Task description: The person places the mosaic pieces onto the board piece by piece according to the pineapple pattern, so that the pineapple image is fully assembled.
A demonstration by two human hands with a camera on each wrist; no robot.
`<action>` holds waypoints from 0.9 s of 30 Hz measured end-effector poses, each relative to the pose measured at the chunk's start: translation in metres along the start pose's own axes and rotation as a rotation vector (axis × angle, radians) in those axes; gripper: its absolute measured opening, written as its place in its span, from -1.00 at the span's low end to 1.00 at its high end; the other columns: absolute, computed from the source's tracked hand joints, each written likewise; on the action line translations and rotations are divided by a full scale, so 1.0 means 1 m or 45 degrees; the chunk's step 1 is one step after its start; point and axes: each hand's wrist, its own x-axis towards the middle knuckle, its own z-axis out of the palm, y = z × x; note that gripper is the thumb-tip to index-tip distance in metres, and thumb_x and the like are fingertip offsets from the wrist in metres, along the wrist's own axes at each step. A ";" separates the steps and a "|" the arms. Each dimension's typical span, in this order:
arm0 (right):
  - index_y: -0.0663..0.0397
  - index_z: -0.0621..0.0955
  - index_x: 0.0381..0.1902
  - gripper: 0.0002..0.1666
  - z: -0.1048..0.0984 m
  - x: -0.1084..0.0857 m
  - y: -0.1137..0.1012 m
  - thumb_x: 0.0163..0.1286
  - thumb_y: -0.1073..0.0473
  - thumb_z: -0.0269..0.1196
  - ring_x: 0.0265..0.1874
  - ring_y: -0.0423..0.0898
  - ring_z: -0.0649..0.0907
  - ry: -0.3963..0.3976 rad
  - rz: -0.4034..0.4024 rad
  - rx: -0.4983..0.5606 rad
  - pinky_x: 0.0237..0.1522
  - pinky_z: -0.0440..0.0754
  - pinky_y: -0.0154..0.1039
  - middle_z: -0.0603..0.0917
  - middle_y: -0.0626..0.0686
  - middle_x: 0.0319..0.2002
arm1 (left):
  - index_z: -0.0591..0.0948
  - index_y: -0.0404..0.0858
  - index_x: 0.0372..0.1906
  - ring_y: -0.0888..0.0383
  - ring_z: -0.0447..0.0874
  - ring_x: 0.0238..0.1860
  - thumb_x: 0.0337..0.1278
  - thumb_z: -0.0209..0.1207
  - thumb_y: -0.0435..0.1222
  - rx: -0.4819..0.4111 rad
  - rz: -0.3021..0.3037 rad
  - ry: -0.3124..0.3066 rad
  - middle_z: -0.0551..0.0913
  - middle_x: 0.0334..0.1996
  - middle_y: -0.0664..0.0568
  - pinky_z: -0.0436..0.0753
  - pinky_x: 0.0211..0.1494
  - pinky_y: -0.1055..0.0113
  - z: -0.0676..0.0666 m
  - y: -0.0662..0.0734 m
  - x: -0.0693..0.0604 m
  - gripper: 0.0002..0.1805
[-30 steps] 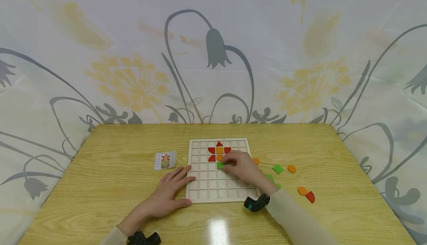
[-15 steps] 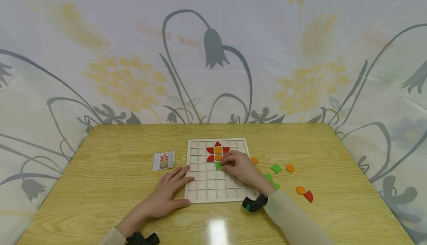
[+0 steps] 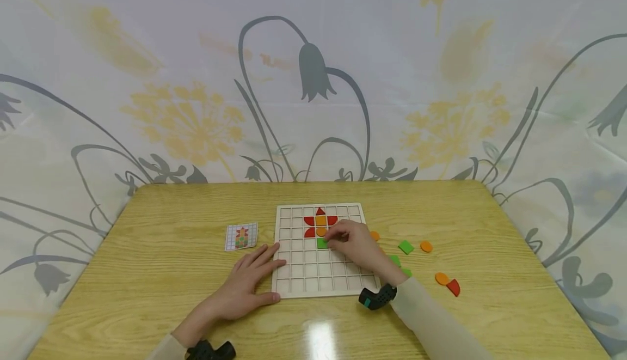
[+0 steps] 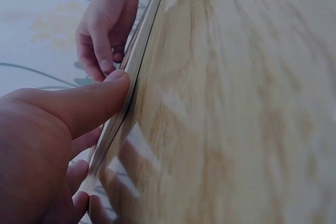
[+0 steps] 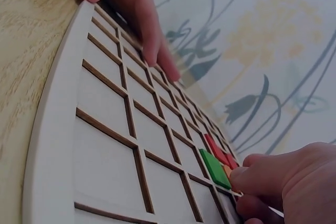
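Observation:
A white grid board (image 3: 294,289) lies on the table. A red triangle (image 3: 320,211), an orange square (image 3: 320,220), an orange circle (image 3: 320,231), a green square (image 3: 321,243) and three visible red curved pieces form a figure on it. My right hand (image 3: 354,243) is over the board, its bent fingers at the cell beside the orange circle and green square (image 5: 214,168). Whatever lies beneath or between those fingertips is hidden. My left hand (image 3: 245,284) rests spread along the board's left edge, thumb at the near corner and fingertips on the rim.
A small pattern card (image 3: 241,237) lies left of the board. Loose pieces lie to the right: a green square (image 3: 406,247), orange circles (image 3: 426,246) and a red quarter piece (image 3: 453,287). More green pieces (image 3: 394,261) are partly covered by the right forearm. A patterned cloth (image 3: 196,77) stands behind the table.
The right hand stays at the same spot on the board, with only slight finger movement. The left hand keeps its place, and the pieces stay as they were.

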 end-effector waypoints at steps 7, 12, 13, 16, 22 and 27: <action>0.04 0.76 -0.22 -0.88 -0.008 -0.007 0.004 0.33 0.32 0.35 -0.24 -0.16 0.66 0.031 0.029 0.013 -0.17 0.64 -0.25 0.71 -0.08 -0.19 | 0.43 -0.11 0.44 -0.19 -0.15 0.55 0.25 0.25 0.04 -0.015 0.005 -0.002 0.03 0.58 -0.02 -0.11 0.39 -0.34 0.001 -0.001 -0.001 -0.30; 0.08 0.75 -0.19 -0.85 -0.019 -0.012 0.010 0.30 0.36 0.35 -0.26 -0.13 0.67 0.069 0.022 -0.010 -0.18 0.65 -0.24 0.72 -0.04 -0.18 | 0.43 -0.11 0.44 -0.19 -0.14 0.55 0.26 0.25 0.04 -0.012 0.005 -0.001 0.03 0.58 -0.01 -0.10 0.38 -0.35 -0.001 0.000 0.000 -0.31; 0.09 0.75 -0.19 -0.85 -0.022 -0.013 0.012 0.30 0.36 0.36 -0.26 -0.12 0.67 0.080 0.022 -0.021 -0.19 0.65 -0.24 0.72 -0.04 -0.19 | 0.43 -0.11 0.44 -0.18 -0.14 0.55 0.26 0.25 0.04 -0.013 0.005 -0.001 0.03 0.58 -0.01 -0.10 0.38 -0.35 -0.001 0.000 0.000 -0.31; 0.10 0.75 -0.20 -0.85 -0.031 -0.018 0.018 0.28 0.37 0.37 -0.27 -0.12 0.67 0.120 0.042 -0.057 -0.21 0.64 -0.25 0.72 -0.04 -0.21 | 0.43 -0.11 0.43 -0.18 -0.14 0.55 0.26 0.25 0.04 -0.013 0.003 -0.002 0.03 0.58 -0.01 -0.10 0.38 -0.35 -0.001 0.002 0.000 -0.31; 0.08 0.75 -0.21 -0.86 -0.051 -0.028 0.029 0.29 0.35 0.37 -0.28 -0.10 0.66 0.187 0.112 -0.113 -0.22 0.63 -0.25 0.73 0.00 -0.19 | 0.44 -0.13 0.43 -0.21 -0.13 0.55 0.26 0.26 0.01 -0.021 0.019 0.009 0.05 0.57 -0.05 -0.10 0.37 -0.36 -0.002 0.004 0.000 -0.32; 0.14 0.74 -0.16 -0.87 -0.066 -0.033 0.037 0.34 0.32 0.34 -0.27 -0.04 0.68 0.178 0.174 -0.109 -0.21 0.64 -0.21 0.74 0.06 -0.18 | 0.44 -0.13 0.43 -0.19 -0.14 0.55 0.26 0.26 0.01 -0.024 0.010 0.002 0.04 0.58 -0.04 -0.10 0.38 -0.35 -0.001 0.004 -0.001 -0.32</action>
